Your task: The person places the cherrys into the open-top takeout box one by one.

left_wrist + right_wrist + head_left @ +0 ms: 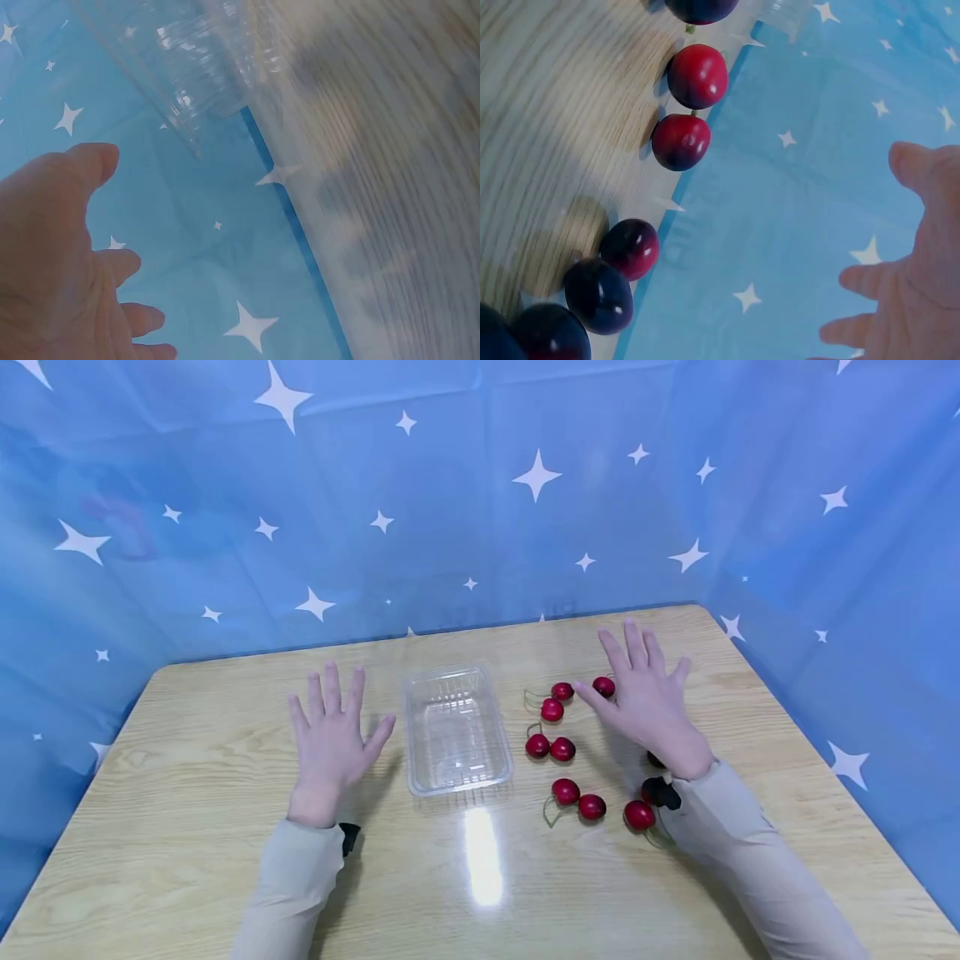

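Observation:
A clear plastic tray (459, 781) stands on the wooden table between the two hands. To its left, my left hand (330, 747) is held with fingers spread and nothing in it; the left wrist view shows the same hand (67, 240) apart from the tray (172, 67). My right hand (648, 702), also spread and holding nothing, is above the right-hand cherries. Red cherries with green stems lie mostly in pairs right of the tray, among them a middle pair (562, 749) and a nearer pair (591, 807). The right hand and wrist partly cover some cherries.
The light wood table (202, 793) meets a blue star-patterned cloth (450, 485) behind it and at both sides. A bright light reflection lies on the tabletop in front of the tray. Dark straps or devices (662, 793) sit at both wrists.

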### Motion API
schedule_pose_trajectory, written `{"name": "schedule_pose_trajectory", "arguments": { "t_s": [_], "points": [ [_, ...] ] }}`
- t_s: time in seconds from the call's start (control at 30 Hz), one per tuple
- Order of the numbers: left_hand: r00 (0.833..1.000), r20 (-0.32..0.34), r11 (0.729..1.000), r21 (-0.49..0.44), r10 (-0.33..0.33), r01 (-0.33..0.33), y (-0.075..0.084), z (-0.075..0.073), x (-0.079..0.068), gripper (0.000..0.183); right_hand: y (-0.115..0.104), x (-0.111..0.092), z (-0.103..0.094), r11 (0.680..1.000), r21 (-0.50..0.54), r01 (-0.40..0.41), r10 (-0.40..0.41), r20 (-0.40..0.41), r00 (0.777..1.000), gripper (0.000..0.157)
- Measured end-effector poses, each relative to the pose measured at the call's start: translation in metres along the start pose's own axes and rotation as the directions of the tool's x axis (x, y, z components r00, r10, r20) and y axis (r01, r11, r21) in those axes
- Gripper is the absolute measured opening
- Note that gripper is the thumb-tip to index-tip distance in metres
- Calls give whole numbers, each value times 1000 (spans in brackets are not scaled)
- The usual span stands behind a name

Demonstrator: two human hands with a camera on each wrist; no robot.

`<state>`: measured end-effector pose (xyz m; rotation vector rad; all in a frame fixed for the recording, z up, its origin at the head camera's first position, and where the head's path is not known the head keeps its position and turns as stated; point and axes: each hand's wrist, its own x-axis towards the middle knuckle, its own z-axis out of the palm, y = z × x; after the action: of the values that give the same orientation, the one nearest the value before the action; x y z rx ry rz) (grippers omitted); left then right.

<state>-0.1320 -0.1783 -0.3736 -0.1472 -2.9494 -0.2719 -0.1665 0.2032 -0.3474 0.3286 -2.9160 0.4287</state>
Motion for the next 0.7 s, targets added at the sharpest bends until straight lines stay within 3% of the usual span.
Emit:
{"name": "schedule_pose_trajectory", "arguments": {
  "t_s": [0.17, 0.43, 0.57, 0.7],
  "points": [
    [999, 51, 998, -60, 11, -8, 5, 4, 0, 78, 3, -1, -3, 998, 64, -14, 13, 22, 1000, 78],
    [999, 22, 991, -123, 47, -44, 6, 10, 4, 77, 16, 3, -6, 974, 223, 31, -25, -29, 999, 71],
    [996, -21, 968, -232, 90, -92, 8, 14, 4, 76, 26, 8, -8, 956, 289, 56, -41, -58, 997, 68],
    [995, -28, 928, -359, 92, -95, 13, 16, 2, 71, 34, 11, -9, 950, 308, 57, -33, -82, 996, 58]
  ]
}}
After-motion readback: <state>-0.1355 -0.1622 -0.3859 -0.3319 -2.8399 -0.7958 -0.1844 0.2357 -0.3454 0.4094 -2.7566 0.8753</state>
